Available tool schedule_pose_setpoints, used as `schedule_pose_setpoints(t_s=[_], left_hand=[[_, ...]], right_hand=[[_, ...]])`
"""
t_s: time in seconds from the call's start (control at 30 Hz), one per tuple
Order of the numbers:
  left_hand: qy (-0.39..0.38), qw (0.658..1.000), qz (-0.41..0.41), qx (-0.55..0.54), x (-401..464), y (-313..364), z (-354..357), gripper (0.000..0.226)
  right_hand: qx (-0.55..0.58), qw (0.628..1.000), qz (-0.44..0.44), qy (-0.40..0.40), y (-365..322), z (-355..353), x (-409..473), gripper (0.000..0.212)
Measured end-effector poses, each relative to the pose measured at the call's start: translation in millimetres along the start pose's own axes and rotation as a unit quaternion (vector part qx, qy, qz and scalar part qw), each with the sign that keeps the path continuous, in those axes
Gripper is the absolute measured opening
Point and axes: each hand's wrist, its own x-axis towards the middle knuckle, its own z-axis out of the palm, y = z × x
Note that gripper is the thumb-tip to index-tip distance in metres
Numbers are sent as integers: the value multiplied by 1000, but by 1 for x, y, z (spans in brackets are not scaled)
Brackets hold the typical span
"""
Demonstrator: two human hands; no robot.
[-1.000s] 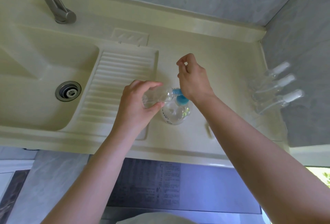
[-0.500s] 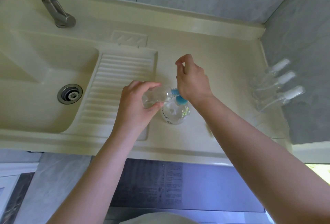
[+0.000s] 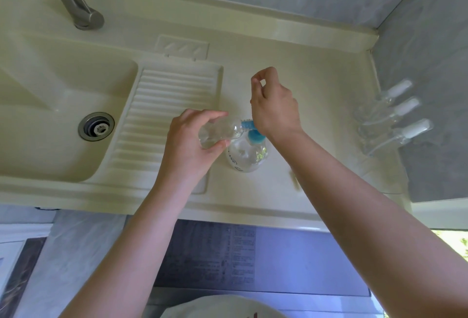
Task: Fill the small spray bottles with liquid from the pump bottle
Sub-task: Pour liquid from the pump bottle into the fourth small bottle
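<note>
The left hand [image 3: 187,145] is wrapped round a small clear spray bottle [image 3: 220,132], thumb on the near side and fingers over the far side, holding it tipped almost flat with its open neck pointing right. That neck meets the blue pump head [image 3: 253,132] of the pump bottle [image 3: 247,156], which stands upright on the desk [image 3: 304,69] near the middle of its flat stretch, just right of the ribbed washboard [image 3: 167,117]. The small bottle looks to have some clear liquid in it, though through the plastic that is hard to be sure of.

The right hand [image 3: 274,110] sits on top of the pump, the heel of the palm over the blue head, the wrist crossing above the bottle's shoulder. Its fingers are curled up and away from the desk, thumb and forefinger tips close together; whether they pinch anything small I cannot tell.

Against the right edge of the desk, by the grey wall, three more spray bottles [image 3: 387,117] lie side by side, white caps pointing toward the wall. The basin with its metal drain [image 3: 96,126] takes the left end, and the tap [image 3: 76,6] rises from the far left corner.
</note>
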Motion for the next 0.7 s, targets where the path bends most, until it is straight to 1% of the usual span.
schedule_pose_setpoints(t_s=[0.07,0.17,0.23,0.3,0.37,0.47,0.53,0.7], left_hand=[[0,1000,1,4,0,-1,2,49],[-2,1000,-3,9,1,-4,4,50],[-5,1000,-2,8,2,-3,3,51],[-3,1000,2,11,3,-1,2,50],[2,1000,9,12,5,0,1,50],[5,1000,10,12,5,0,1,50],[6,1000,9,10,4,0,1,50],[-3,1000,3,19,5,-1,4,50]], right_hand=[[-29,999,-10,21,4,4,-4,22],[-24,1000,0,18,3,7,-6,19],[11,999,31,-9,2,3,-3,18],[84,993,67,-38,1,-3,-1,20],[113,990,78,-42,-1,-10,1,21],[78,996,45,-21,0,-11,-3,20],[49,998,42,-12,4,-5,-8,21],[-16,998,51,-33,8,3,-10,23]])
